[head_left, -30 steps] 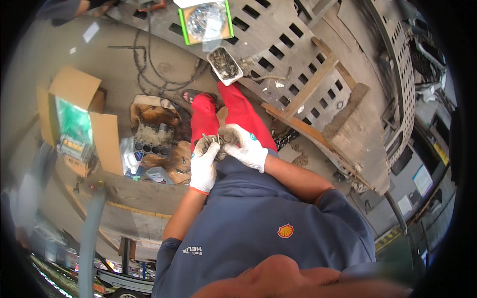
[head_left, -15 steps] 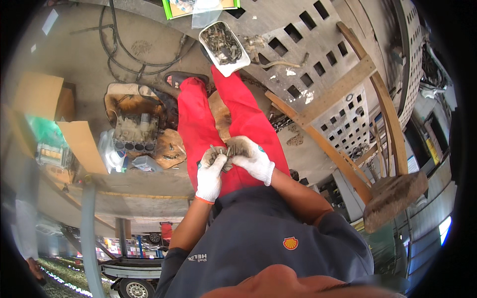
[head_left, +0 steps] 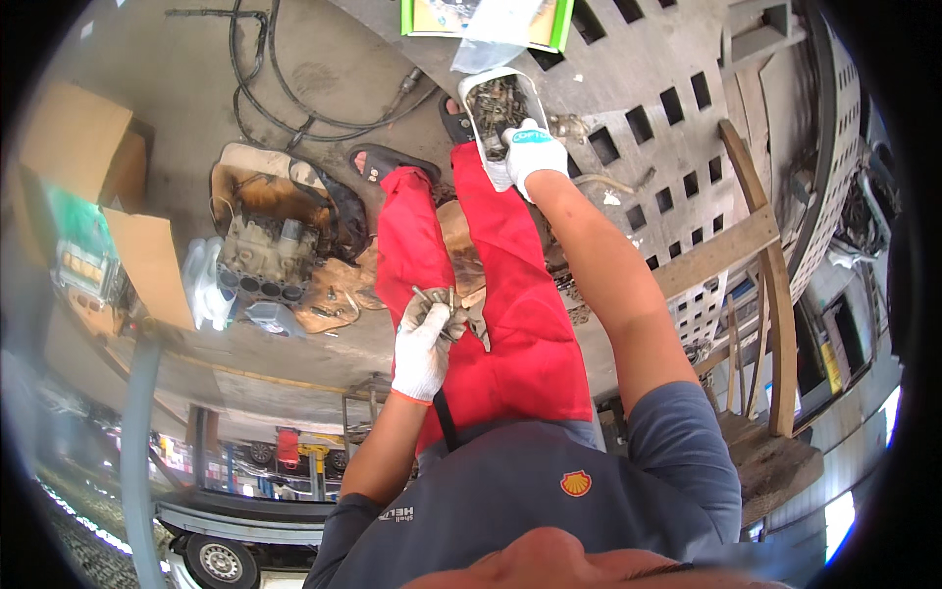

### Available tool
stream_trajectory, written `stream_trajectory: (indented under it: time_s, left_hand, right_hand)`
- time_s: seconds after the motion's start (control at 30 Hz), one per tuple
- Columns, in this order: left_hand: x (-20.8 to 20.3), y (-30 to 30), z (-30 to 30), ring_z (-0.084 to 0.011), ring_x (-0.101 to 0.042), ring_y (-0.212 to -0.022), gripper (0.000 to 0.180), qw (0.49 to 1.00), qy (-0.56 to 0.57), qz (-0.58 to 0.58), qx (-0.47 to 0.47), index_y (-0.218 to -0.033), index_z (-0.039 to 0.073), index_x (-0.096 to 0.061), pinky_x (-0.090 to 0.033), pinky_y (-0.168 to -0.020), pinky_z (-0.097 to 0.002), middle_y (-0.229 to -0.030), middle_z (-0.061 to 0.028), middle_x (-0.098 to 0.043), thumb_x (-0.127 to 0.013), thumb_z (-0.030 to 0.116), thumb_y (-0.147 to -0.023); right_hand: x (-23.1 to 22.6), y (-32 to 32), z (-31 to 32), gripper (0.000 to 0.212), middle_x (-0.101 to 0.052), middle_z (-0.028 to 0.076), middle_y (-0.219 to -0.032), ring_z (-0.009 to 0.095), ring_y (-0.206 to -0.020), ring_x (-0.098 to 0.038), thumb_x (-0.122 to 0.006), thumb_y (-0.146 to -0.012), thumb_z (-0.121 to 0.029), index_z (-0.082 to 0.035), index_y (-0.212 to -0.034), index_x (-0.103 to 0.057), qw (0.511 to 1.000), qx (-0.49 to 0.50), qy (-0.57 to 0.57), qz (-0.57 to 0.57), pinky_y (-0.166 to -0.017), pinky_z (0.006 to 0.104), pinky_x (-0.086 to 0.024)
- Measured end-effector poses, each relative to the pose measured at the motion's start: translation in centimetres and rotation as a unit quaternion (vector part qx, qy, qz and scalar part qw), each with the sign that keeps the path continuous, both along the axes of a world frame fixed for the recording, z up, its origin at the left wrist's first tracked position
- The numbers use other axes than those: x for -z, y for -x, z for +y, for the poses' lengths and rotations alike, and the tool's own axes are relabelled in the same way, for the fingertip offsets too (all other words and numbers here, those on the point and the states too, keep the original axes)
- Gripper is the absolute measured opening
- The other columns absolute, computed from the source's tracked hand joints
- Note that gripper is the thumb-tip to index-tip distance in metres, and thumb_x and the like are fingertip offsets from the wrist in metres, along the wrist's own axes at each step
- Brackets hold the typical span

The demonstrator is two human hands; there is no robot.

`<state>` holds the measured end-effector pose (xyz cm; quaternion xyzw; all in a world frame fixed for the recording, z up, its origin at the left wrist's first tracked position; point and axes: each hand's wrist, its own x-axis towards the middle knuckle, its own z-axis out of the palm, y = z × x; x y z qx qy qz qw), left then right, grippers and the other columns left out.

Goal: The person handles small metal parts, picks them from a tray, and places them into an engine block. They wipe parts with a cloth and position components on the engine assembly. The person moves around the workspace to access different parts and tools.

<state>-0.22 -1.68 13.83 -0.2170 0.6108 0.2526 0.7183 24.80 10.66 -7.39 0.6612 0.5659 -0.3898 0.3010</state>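
My left hand [head_left: 422, 339], in a white knit glove with grey-stained fingers, is closed around a small grey metal part with thin pins [head_left: 442, 300]. It holds the part above my red trousers, near the thighs; the fingers hide much of its shape. My right hand [head_left: 536, 157], gloved the same way, reaches out over a white plastic tub [head_left: 519, 82] just past my knee. Dark, greasy metal hardware [head_left: 494, 104] fills the tub. The right fingers point down at those pieces, and their tips are hidden from view.
On the left, an engine block [head_left: 267, 257] sits by a stained, cut-open container [head_left: 294, 175] and an open cardboard box [head_left: 147, 260]. A black hose [head_left: 343, 126] loops over the floor. To the right are a perforated metal plate [head_left: 638, 123] and a wooden frame [head_left: 721, 255].
My right hand has left the small metal part and stretched forward to the tub. The left hand still holds the part near my lap. The whole view has shifted slightly.
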Motion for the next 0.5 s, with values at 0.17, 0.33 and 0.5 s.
stream_trajectory:
  time_s: [0.17,0.33,0.5]
  left_hand:
    - [0.9,0.3,0.1,-0.0177,-0.072,-0.088,0.019,0.999,0.002,0.003,-0.036,-0.121,0.005,-0.063,-0.057,-0.073,-0.0284,-0.108,-0.0074,-0.072,-0.062,0.01,-0.103]
    - [1.5,0.6,0.6,-0.0179,-0.072,-0.088,0.019,0.998,0.002,0.006,-0.058,-0.121,0.006,-0.063,-0.057,-0.072,-0.0287,-0.107,-0.0074,-0.073,-0.062,0.01,-0.102]
    - [1.8,1.1,0.8,-0.0175,-0.073,-0.088,0.018,0.998,0.008,0.011,-0.065,-0.12,0.006,-0.063,-0.057,-0.073,-0.0288,-0.107,-0.0074,-0.073,-0.062,0.011,-0.102]
  right_hand:
    - [1.3,1.5,1.6,0.029,-0.073,0.02,-0.117,0.037,-0.109,-0.071,-0.069,-0.085,-0.015,-0.013,-0.113,-0.077,0.992,0.007,0.104,0.067,-0.091,0.0461,-0.058]
    - [3.9,1.6,-0.4,0.037,-0.071,0.016,-0.127,0.036,-0.118,-0.068,-0.066,-0.09,-0.024,-0.019,-0.126,-0.072,0.985,0.036,0.153,0.078,-0.1,0.0451,-0.054]
    - [4.5,1.3,-0.3,0.033,-0.074,0.015,-0.12,0.036,-0.112,-0.07,-0.062,-0.094,-0.035,-0.018,-0.12,-0.073,0.981,-0.148,0.11,0.065,-0.096,0.0453,-0.055]
